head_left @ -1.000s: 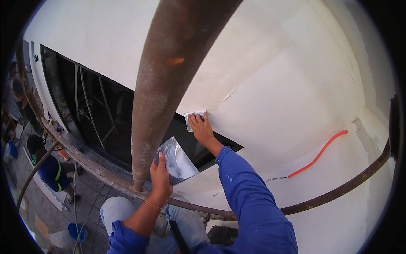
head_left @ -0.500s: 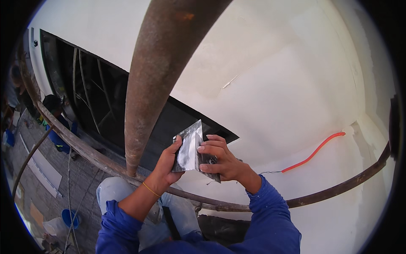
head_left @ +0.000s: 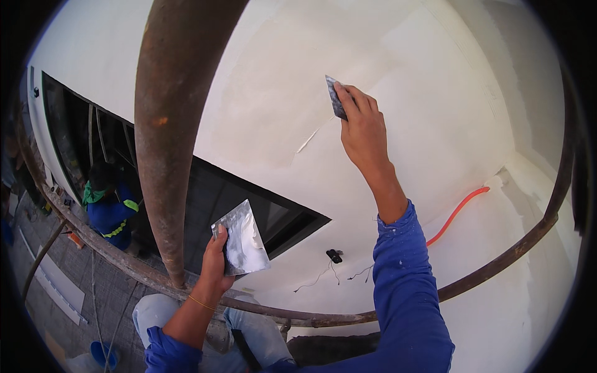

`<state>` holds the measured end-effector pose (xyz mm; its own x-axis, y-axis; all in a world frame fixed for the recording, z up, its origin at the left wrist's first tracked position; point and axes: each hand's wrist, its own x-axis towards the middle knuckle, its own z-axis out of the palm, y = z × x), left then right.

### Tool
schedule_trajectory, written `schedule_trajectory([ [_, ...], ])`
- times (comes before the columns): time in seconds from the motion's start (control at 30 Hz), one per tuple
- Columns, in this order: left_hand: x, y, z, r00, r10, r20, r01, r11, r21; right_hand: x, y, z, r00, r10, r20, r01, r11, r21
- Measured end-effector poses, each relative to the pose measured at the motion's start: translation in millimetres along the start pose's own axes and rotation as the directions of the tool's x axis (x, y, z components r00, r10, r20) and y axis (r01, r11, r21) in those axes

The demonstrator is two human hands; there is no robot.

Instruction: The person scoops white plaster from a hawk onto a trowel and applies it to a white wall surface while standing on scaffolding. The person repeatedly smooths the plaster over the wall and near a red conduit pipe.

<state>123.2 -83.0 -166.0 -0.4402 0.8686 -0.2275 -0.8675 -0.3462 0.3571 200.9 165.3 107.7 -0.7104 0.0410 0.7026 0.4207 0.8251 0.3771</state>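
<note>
My left hand [head_left: 214,266] grips a flat, four-sided, silvery metal plate [head_left: 231,219] by its near edge, thumb over the top, the other fingers mostly hidden, presumably bent beneath for support. That hold seems chosen to leave the smooth white paste [head_left: 245,248] on its face uncovered and easy to reach.

Above and to the right, my right hand [head_left: 364,132] is closed on a thin grey metal blade [head_left: 336,96], fingers laid along it, probably to steady it. I cannot tell whether its edge touches the broad cream-white wall [head_left: 273,112]. Just below and left of that hand, a slim raised white streak [head_left: 306,141] slants across the wall.

A thick rust-brown metal pole [head_left: 166,124] rises left of both hands; I likely hold everything to its right because it blocks that side. Below them, my arms cross a curved rusty metal rail [head_left: 336,319]. Right of my right forearm, a bright orange-red flexible tube [head_left: 457,214] runs along the wall.
</note>
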Motion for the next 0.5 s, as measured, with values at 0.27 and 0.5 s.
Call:
schedule_trajectory([
  [0.27, 12, -6, -22, 0.998, -0.013, 0.058, 0.014, 1.0, -0.006, 153, 42, 27, 0.977, -0.026, -0.21, -0.063, 0.913, -0.404],
  [0.5, 10, -5, -18, 0.999, 0.032, 0.004, -0.032, 0.999, -0.039, 72, -20, 113, 0.981, -0.111, -0.157, 0.079, 0.977, -0.196],
])
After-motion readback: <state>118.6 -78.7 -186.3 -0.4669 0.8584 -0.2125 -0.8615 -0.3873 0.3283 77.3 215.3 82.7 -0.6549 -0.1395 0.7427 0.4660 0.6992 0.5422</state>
